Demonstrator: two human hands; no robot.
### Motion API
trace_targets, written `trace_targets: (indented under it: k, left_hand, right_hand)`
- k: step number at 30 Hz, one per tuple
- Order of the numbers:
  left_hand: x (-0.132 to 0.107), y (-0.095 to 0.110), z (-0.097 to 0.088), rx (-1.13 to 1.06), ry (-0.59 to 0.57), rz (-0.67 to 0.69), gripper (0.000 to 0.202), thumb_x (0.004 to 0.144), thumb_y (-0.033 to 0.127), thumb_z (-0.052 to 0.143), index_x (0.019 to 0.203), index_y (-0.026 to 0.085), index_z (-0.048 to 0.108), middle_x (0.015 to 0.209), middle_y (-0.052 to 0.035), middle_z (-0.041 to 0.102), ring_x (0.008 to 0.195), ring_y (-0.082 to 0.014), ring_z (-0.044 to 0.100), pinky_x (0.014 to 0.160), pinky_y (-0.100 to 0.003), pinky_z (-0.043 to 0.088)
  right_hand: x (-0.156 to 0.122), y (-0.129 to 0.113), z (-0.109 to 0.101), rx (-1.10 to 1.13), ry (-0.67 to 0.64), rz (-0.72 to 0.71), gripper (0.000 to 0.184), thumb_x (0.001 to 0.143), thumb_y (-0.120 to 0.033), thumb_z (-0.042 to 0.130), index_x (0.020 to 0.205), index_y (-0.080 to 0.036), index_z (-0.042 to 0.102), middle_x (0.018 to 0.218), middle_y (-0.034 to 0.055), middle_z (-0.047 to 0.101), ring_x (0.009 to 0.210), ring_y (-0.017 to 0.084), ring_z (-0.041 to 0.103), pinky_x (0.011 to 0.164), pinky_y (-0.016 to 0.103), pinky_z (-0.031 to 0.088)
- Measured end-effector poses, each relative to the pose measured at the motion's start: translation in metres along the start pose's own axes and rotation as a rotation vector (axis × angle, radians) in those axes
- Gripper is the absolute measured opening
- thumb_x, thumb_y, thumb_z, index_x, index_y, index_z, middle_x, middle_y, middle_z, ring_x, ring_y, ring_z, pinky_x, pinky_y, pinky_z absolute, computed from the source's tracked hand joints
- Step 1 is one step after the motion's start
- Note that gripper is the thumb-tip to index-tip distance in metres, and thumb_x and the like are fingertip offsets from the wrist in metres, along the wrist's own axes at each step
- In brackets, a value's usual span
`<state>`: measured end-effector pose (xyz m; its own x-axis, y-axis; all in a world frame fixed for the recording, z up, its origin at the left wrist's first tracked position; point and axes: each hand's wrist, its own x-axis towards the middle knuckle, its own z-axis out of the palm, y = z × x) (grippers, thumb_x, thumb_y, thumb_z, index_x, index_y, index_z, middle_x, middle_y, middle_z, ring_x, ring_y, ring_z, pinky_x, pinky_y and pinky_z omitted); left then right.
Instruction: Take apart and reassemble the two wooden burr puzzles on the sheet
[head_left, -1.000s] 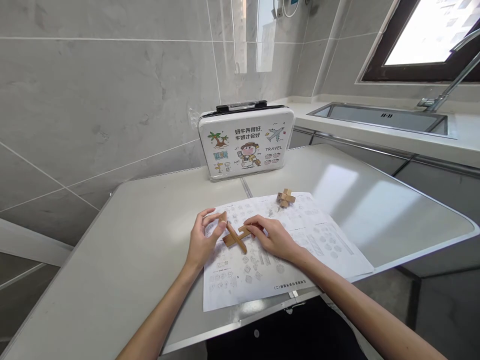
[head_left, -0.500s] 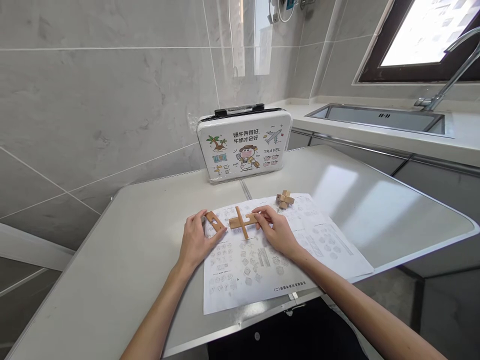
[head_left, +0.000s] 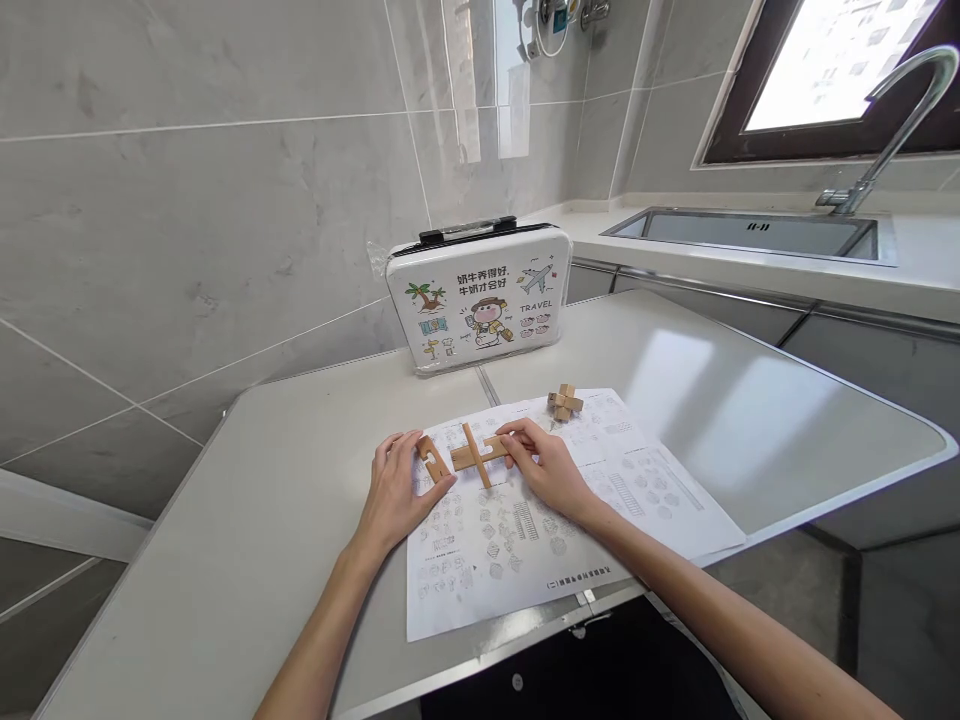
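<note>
My left hand (head_left: 393,489) grips a short notched wooden piece (head_left: 433,459) between thumb and fingers, just left of a wooden cross. My right hand (head_left: 546,466) pinches the right end of that cross of two wooden bars (head_left: 475,455), which rests on a printed instruction sheet (head_left: 570,510). The loose piece and the cross lie close together but apart. A small assembled wooden burr puzzle (head_left: 564,402) sits on the sheet's far edge, beyond my right hand.
A white cartoon-printed tin case (head_left: 480,300) stands upright at the back of the grey table (head_left: 262,520). A steel sink (head_left: 742,232) with a tap (head_left: 892,130) lies at the back right. The table's front edge runs just below the sheet.
The cross has been turned and set flatter on the sheet. My left hand took the notched piece away from it, then brought it back close to the cross's left side.
</note>
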<state>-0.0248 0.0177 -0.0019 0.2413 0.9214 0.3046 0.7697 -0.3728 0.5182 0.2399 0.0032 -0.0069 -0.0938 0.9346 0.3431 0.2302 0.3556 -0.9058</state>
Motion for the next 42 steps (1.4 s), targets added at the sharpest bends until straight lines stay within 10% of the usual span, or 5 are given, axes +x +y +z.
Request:
trace_targets:
  k: [5, 16, 32, 42]
  left_hand:
    - [0.001, 0.022, -0.007, -0.277, 0.043, -0.084, 0.045, 0.094, 0.054, 0.065, 0.129, 0.025, 0.063, 0.137, -0.0107, 0.064, 0.132, -0.0305, 0.054, 0.115, -0.048, 0.041]
    - [-0.008, 0.040, 0.000, -1.157, -0.388, -0.279, 0.052, 0.099, 0.059, 0.057, 0.137, 0.022, 0.062, 0.142, -0.0145, 0.064, 0.130, -0.0319, 0.063, 0.110, -0.046, 0.049]
    - [-0.011, 0.036, 0.001, -1.361, -0.395, -0.348, 0.063, 0.088, 0.059, 0.073, 0.139, 0.022, 0.061, 0.150, -0.0167, 0.057, 0.120, -0.0330, 0.069, 0.105, -0.048, 0.055]
    - [-0.010, 0.037, -0.001, -1.365, -0.320, -0.444, 0.053, 0.085, 0.056, 0.079, 0.126, 0.025, 0.070, 0.135, -0.0100, 0.066, 0.084, -0.0162, 0.069, 0.078, -0.032, 0.063]
  right_hand:
    - [0.000, -0.005, -0.001, 0.100, -0.030, 0.027, 0.032, 0.105, -0.051, 0.049, 0.109, -0.022, 0.063, 0.070, 0.0006, 0.066, 0.067, 0.020, 0.060, 0.064, 0.032, 0.043]
    - [0.001, -0.010, 0.002, 0.285, -0.182, 0.102, 0.037, 0.100, -0.058, 0.056, 0.104, -0.022, 0.062, 0.062, -0.0037, 0.059, 0.054, 0.015, 0.051, 0.057, 0.029, 0.043]
    - [0.000, -0.015, 0.001, 0.348, -0.366, 0.150, 0.040, 0.100, -0.060, 0.057, 0.110, -0.022, 0.062, 0.071, -0.0015, 0.068, 0.054, 0.013, 0.052, 0.057, 0.028, 0.043]
    - [0.000, -0.015, 0.000, 0.342, -0.361, 0.163, 0.040, 0.099, -0.060, 0.058, 0.109, -0.021, 0.062, 0.071, -0.0022, 0.067, 0.051, 0.011, 0.047, 0.053, 0.025, 0.039]
